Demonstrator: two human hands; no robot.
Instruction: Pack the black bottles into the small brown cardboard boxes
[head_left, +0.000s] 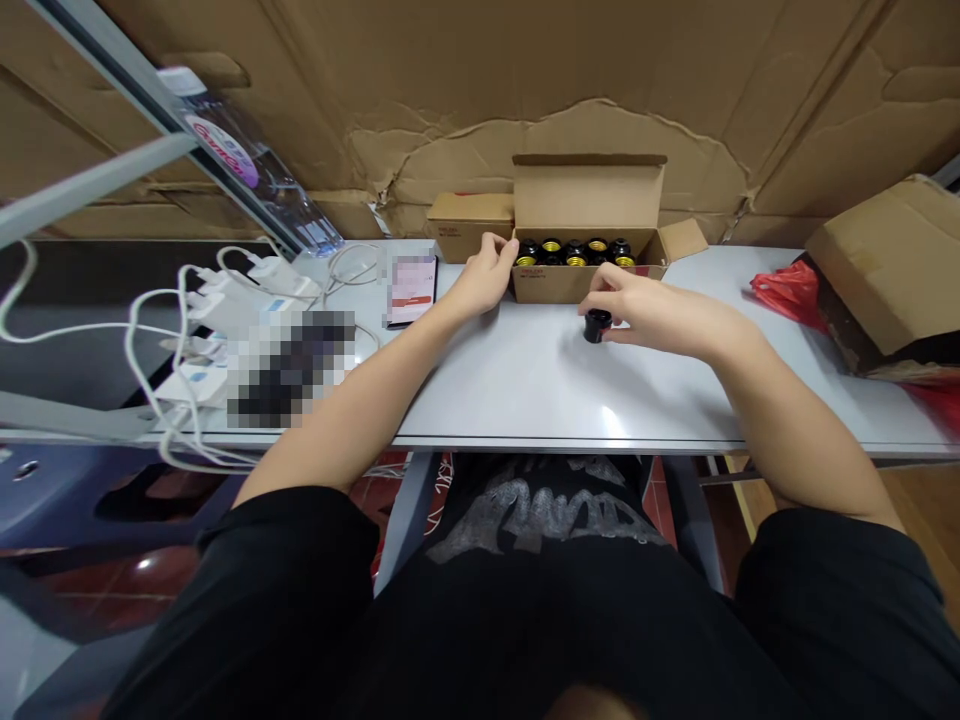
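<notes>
A small open cardboard box (551,288) stands at the back of the white table, lid flap raised. Several black lamp holders, some showing yellow threaded insides, sit in rows within it. My left hand (489,272) grips the box's left end, with its fingers bent at the corner. In front of the box, my right hand (626,308) is closed around one black lamp holder (597,326), held at the table surface by thumb and fingers. Whether that lamp holder touches the table I cannot tell.
A closed cardboard box (469,225) stands behind my left hand. Left of it lie a phone (412,290), a white power strip (244,300) with cables, and a leaning bottle (255,165). At right are a larger carton (892,265) and a red plastic bag (787,292).
</notes>
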